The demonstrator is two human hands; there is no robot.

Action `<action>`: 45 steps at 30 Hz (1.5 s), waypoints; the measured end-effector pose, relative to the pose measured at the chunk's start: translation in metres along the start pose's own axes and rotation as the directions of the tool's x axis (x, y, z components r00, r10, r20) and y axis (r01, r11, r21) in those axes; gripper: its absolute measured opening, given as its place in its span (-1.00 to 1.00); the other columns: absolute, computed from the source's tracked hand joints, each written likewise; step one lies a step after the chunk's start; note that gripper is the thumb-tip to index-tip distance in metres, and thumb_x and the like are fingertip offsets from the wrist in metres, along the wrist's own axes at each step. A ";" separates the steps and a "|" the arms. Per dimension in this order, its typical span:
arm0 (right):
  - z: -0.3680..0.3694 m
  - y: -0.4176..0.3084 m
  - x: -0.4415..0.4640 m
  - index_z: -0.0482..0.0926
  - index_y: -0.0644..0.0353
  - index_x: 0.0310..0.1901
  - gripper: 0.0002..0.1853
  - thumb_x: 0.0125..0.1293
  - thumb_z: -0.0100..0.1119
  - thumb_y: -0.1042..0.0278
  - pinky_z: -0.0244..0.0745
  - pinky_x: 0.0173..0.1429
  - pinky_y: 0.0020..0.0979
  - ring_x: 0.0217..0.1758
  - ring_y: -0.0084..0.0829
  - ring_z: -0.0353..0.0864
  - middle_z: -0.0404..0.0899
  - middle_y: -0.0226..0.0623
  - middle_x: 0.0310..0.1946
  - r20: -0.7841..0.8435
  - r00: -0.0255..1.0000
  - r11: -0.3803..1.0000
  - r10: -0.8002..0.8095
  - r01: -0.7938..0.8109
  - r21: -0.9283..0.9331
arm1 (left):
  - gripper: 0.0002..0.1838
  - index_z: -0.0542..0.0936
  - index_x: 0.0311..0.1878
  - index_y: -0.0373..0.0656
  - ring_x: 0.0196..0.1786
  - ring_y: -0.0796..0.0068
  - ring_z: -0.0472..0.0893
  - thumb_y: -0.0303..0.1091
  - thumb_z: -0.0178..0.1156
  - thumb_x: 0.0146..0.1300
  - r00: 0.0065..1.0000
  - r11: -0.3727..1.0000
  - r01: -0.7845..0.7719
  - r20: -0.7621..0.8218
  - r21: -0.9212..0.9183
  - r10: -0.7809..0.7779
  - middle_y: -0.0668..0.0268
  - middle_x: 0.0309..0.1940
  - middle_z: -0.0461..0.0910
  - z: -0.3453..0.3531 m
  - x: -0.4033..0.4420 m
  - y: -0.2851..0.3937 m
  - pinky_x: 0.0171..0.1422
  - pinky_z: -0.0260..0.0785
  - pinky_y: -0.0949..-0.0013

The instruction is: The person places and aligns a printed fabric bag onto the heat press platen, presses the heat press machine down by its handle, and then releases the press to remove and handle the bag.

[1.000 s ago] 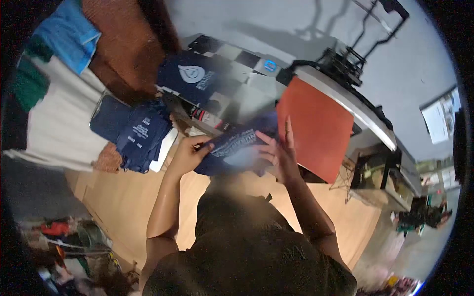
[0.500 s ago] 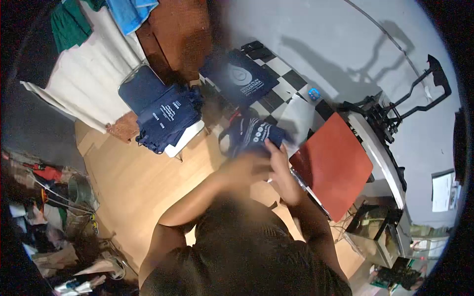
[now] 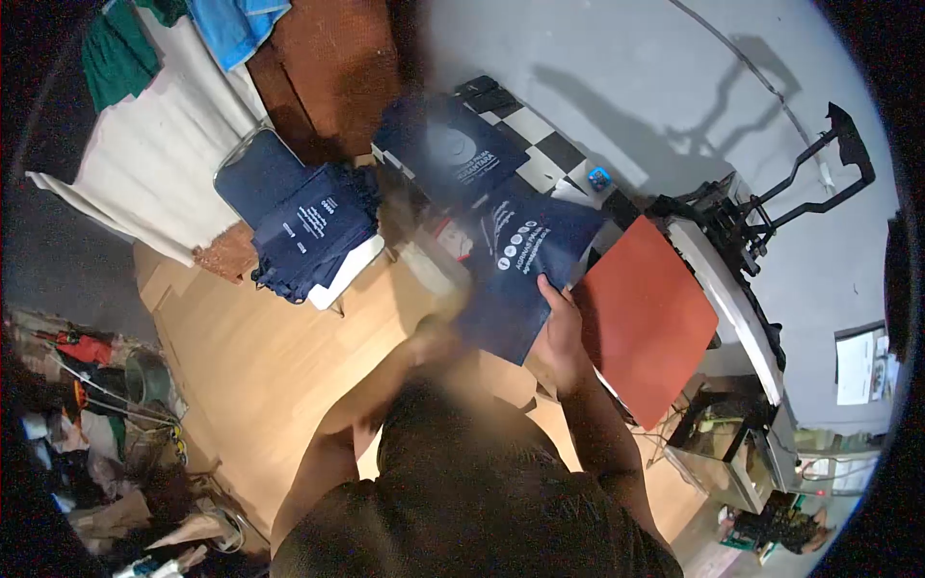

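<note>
A navy cloth bag (image 3: 511, 299) with white lettering and round icons is spread open in front of me. My right hand (image 3: 559, 323) grips its right edge, thumb on the printed face. My left hand (image 3: 434, 342) is at the lower left of the bag, smeared by motion, so its fingers and any contact cannot be made out. Beyond the bag, a navy printed cloth (image 3: 453, 149) with a drop-shaped logo lies on a black-and-white checkered surface (image 3: 559, 152). To the left sits a pile of navy printed bags (image 3: 313, 231) with loose straps.
At right is a heat press with an orange-red pad (image 3: 650, 323) and a black lever frame (image 3: 809, 183). A small blue-lit device (image 3: 599, 177) rests by the checkered surface. White cloth (image 3: 164, 144) hangs at upper left. Clutter (image 3: 116, 405) fills the lower left floor.
The bag has gone from bunched up to spread flat and larger. My left hand has moved left and down, away from my right hand, which stays on the bag's edge.
</note>
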State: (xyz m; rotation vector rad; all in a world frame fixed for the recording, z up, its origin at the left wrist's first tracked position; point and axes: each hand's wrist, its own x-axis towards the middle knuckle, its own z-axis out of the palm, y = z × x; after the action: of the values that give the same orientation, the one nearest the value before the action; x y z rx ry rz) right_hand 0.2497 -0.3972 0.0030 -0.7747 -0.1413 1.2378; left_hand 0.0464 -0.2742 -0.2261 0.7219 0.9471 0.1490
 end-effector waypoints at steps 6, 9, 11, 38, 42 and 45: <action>-0.014 -0.028 -0.029 0.43 0.26 0.33 -0.55 0.54 0.09 0.19 0.45 0.42 0.00 0.27 -0.13 0.59 0.58 -0.15 0.21 -0.065 0.997 0.999 -0.049 0.049 0.001 | -0.55 0.55 0.29 -0.10 0.03 0.32 0.62 -0.02 0.06 0.54 0.961 0.973 -0.124 0.221 -0.192 0.167 0.32 0.03 0.66 0.015 0.039 -0.026 0.26 0.51 0.15; -0.114 -0.027 -0.018 0.51 0.25 0.27 -0.58 0.48 0.18 0.23 0.47 0.40 -0.06 0.25 -0.15 0.59 0.63 -0.16 0.12 -0.176 0.960 0.922 -0.216 0.142 -0.361 | -0.62 0.56 0.26 -0.12 0.10 0.32 0.59 -0.16 0.12 0.51 0.998 0.964 0.015 0.062 -0.267 0.002 0.32 0.07 0.65 0.024 -0.003 0.028 0.31 0.45 0.22; -0.044 -0.054 -0.053 0.53 0.25 0.25 -0.59 0.44 0.23 0.29 0.48 0.38 -0.10 0.22 -0.21 0.60 0.63 -0.22 0.15 -0.346 0.911 0.937 -0.223 0.102 -0.333 | -0.65 0.57 0.24 -0.12 0.12 0.34 0.58 -0.23 0.15 0.49 0.997 0.985 -0.072 -0.044 -0.158 0.066 0.33 0.06 0.65 0.019 -0.008 0.043 0.30 0.43 0.27; -0.281 -0.047 -0.130 0.46 0.32 0.32 -0.53 0.37 0.14 0.61 0.55 0.23 -0.35 0.15 -0.37 0.63 0.61 -0.20 0.15 -0.345 0.830 0.762 -0.438 0.139 -0.632 | -0.14 0.40 0.42 -0.14 0.23 0.40 0.57 -0.83 0.20 -0.06 0.885 0.900 -0.402 0.324 0.169 0.335 0.33 0.22 0.59 0.039 -0.068 0.086 0.36 0.40 0.30; -0.238 -0.083 -0.139 0.46 0.31 0.32 -0.58 0.44 0.12 0.60 0.49 0.23 -0.40 0.14 -0.47 0.60 0.63 -0.25 0.12 -0.184 0.753 0.341 -0.631 0.057 -0.938 | -0.31 0.48 0.27 -0.12 0.06 0.49 0.59 -0.83 0.22 0.01 0.870 0.895 -0.410 0.372 0.177 0.325 0.41 0.06 0.61 0.065 -0.062 0.104 0.22 0.45 0.38; -0.269 -0.099 -0.140 0.47 0.31 0.30 -0.60 0.46 0.10 0.62 0.48 0.21 -0.44 0.10 -0.52 0.60 0.65 -0.28 0.08 -0.010 0.605 0.134 -0.796 0.160 -0.978 | -0.23 0.47 0.39 -0.13 -0.13 0.63 0.48 -0.87 0.19 0.05 0.790 0.838 -0.537 0.403 0.092 0.462 0.49 0.00 0.54 0.100 -0.052 0.117 0.05 0.41 0.50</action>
State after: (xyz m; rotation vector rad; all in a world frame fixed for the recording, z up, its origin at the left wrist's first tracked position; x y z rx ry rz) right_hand 0.4121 -0.6540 -0.0941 -1.9126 -0.6517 0.0078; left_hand 0.1154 -0.2573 -0.0805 1.1440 0.3917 0.3788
